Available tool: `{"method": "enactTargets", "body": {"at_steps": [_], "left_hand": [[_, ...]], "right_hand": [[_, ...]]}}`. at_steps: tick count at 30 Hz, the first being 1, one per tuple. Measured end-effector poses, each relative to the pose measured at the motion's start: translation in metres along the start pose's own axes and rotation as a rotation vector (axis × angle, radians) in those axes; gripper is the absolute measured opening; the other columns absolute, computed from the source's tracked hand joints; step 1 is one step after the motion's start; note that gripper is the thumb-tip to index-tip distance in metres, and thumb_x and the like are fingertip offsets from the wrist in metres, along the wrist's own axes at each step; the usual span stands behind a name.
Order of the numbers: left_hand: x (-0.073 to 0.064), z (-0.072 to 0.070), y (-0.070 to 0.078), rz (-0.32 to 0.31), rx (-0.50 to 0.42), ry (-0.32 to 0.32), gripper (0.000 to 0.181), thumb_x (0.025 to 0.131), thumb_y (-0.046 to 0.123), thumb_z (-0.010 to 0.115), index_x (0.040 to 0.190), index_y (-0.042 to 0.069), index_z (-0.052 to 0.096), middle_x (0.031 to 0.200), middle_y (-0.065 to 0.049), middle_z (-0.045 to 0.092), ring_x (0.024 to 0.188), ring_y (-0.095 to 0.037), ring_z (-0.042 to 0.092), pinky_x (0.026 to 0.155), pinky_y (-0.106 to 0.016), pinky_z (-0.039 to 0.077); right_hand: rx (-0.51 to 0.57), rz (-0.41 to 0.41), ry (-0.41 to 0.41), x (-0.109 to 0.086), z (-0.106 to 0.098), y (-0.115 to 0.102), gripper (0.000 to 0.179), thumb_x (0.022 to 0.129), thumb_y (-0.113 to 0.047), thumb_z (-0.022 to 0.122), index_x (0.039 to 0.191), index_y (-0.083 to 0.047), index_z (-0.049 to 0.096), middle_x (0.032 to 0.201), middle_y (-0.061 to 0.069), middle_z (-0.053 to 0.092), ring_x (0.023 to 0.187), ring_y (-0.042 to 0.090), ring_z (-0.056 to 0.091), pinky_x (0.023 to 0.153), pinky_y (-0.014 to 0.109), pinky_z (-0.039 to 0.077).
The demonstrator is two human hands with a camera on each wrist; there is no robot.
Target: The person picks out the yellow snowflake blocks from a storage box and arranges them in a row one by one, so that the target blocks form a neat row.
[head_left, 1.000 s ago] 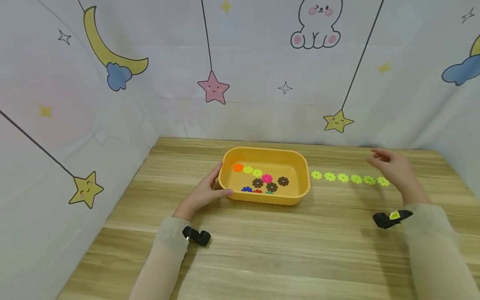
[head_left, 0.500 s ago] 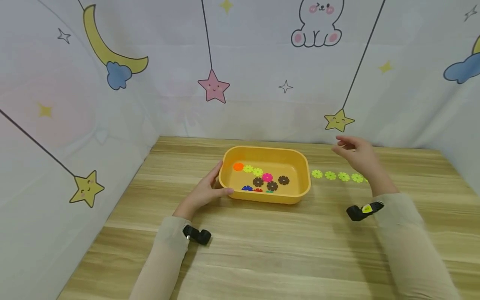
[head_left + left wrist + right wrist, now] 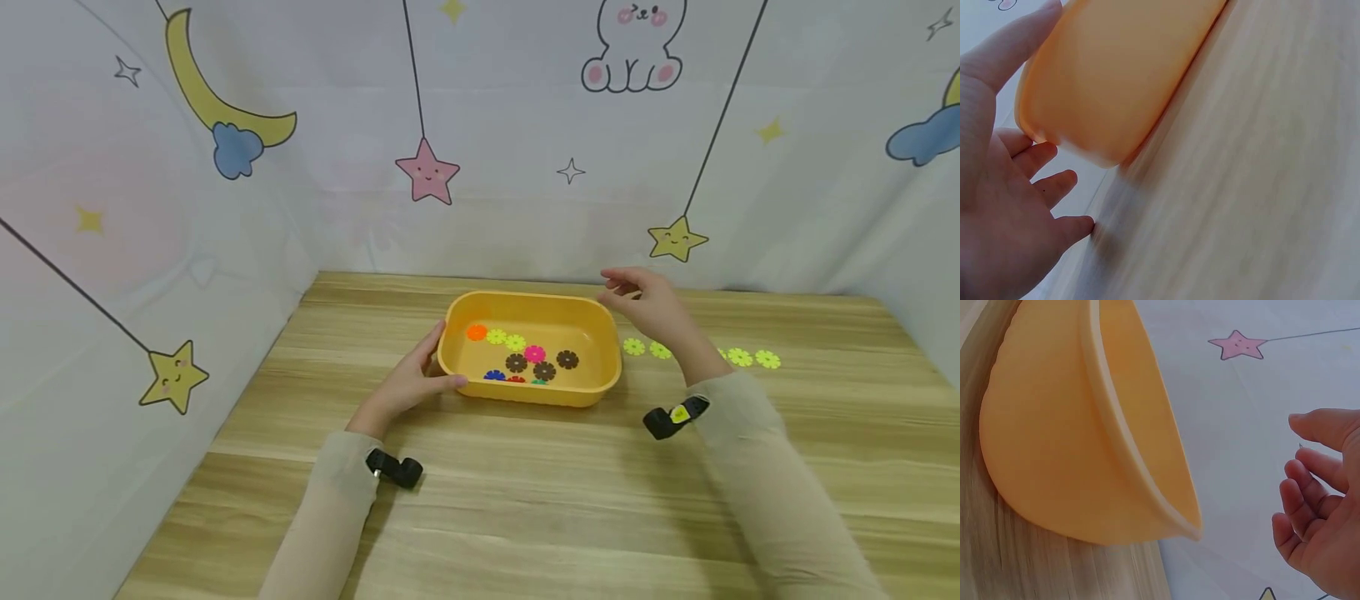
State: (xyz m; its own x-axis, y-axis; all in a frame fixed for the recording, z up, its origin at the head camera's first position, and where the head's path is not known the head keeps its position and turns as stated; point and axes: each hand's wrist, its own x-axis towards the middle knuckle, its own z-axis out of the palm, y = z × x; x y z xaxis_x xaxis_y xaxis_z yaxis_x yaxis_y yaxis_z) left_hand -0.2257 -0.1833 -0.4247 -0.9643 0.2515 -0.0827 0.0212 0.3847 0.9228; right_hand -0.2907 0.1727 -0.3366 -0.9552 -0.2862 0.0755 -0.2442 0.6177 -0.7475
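A yellow plastic basin (image 3: 536,395) stands on the wooden table. My left hand (image 3: 405,385) holds its left end, thumb at the front rim and fingertips against the outer wall. Inside lie flower-shaped plastic discs: an orange disc (image 3: 477,332), two yellow-green discs (image 3: 515,342), a pink disc (image 3: 535,354), several brown discs (image 3: 567,359), and a blue disc (image 3: 494,376); the front wall partly hides red and green ones. Over the basin's back right corner hovers my right hand (image 3: 658,310), fingers loosely bent with nothing between them, apart from the rim in the right wrist view.
Right of the basin, a row of yellow-green flower discs (image 3: 740,357) lies on the wooden tabletop (image 3: 540,492), partly covered by my right forearm. A white cloth backdrop (image 3: 510,225) with printed stars rises behind the table's back edge.
My right hand has moved left from above the far end of the disc row to the basin's right corner. The left hand and the basin have stayed put.
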Motion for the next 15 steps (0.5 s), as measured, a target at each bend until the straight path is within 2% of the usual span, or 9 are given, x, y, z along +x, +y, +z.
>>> {"method": "enactTargets", "body": {"at_steps": [15], "left_hand": [[0.000,0.000,0.000,-0.004,-0.010,0.001,0.099,0.084,0.025,0.076,0.157,0.022,0.009,0.162,0.001,0.008,0.149,-0.023,0.006,0.119,-0.049,0.010]], "right_hand": [[0.035,-0.048,-0.068,0.020,0.045,-0.017,0.047,0.093,-0.023,0.065,0.134,-0.001,0.055,0.121,0.018,0.057,0.110,0.031,0.053,0.092,0.044,0.047]]}}
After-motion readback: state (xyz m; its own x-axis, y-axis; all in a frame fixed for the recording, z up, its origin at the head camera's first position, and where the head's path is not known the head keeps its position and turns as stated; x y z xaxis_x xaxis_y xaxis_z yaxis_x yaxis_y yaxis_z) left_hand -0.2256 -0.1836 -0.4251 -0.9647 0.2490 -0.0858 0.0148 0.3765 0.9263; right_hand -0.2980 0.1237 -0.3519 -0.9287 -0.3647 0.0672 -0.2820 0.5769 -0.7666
